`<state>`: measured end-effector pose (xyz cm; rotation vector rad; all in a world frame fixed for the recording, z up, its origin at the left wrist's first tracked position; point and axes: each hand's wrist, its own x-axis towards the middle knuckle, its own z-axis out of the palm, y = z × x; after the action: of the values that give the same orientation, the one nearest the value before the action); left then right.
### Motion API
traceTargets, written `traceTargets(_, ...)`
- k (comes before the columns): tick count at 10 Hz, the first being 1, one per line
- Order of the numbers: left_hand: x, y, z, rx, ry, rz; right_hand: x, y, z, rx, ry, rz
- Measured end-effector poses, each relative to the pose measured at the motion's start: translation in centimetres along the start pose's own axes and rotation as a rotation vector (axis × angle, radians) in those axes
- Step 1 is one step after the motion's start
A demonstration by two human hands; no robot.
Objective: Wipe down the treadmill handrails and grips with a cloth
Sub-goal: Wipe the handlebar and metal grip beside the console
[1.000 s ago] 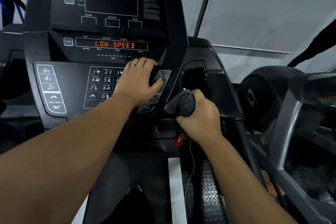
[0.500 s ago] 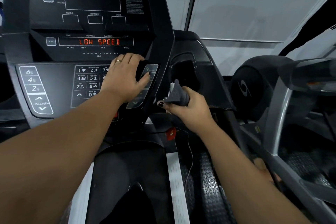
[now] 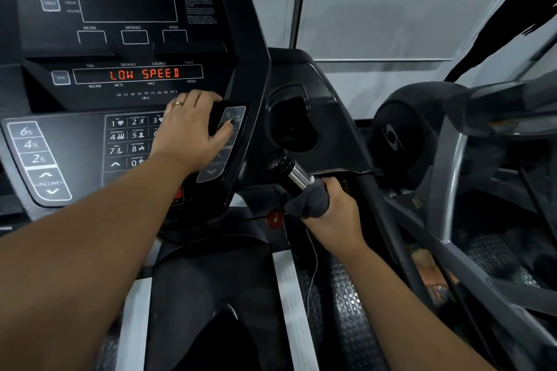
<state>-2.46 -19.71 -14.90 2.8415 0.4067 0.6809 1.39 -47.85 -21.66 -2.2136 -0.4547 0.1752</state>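
The treadmill's right handgrip (image 3: 284, 170) sticks out below the console, with a black rounded end and a chrome band. A dark grey cloth (image 3: 313, 202) is wrapped round the grip just below the chrome. My right hand (image 3: 339, 211) grips the cloth and the bar inside it. My left hand (image 3: 187, 129) lies on the console keypad (image 3: 126, 135). Its fingers curl over a small black object (image 3: 217, 117) and its thumb presses the object's side. The lower part of the grip is hidden by the cloth and hand.
The console display (image 3: 144, 74) reads LOW SPEED. A cup holder (image 3: 292, 120) sits right of the console. A red safety key (image 3: 275, 217) with a thin cord hangs below. Another machine (image 3: 398, 135) with a grey frame stands close on the right.
My right hand has slid the cloth down the grip toward me, uncovering its black end and chrome band. My left hand has stayed on the console.
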Motion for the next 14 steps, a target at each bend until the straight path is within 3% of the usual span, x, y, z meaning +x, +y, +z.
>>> traceTargets(3, 0.0, 0.0, -0.1, -0.007, -0.004, 0.005, -0.3, 1.9, 0.3, -0.020, 0.042, 0.050)
traceTargets(5, 0.1, -0.1, 0.1, -0.003, -0.009, 0.010, -2.1, 1.8, 1.8, 0.148, 0.122, -0.013)
traceTargets(6, 0.1, -0.1, 0.1, 0.006, -0.006, 0.013, -2.8, 2.0, 1.9, 0.363, 0.132, -0.087)
traceTargets(7, 0.1, 0.0, 0.1, 0.008, -0.008, 0.011, -3.6, 1.8, 2.5, 0.548, 0.193, 0.014)
traceTargets(9, 0.1, 0.0, 0.1, 0.007, -0.010, -0.002, -3.3, -0.6, 2.6, 0.939, 0.226, 0.566)
traceTargets(10, 0.0, 0.0, 0.0, 0.005, -0.007, 0.001, -2.0, -1.4, 2.0, 1.191, 0.235, 0.659)
traceTargets(12, 0.0, 0.0, 0.0, 0.008, -0.008, 0.000, 1.6, -0.7, 0.6, 1.338, 0.146, 0.974)
traceTargets(14, 0.1, 0.0, 0.0, 0.007, -0.014, -0.002, 2.9, 1.3, 0.2, 1.484, 0.062, 1.009)
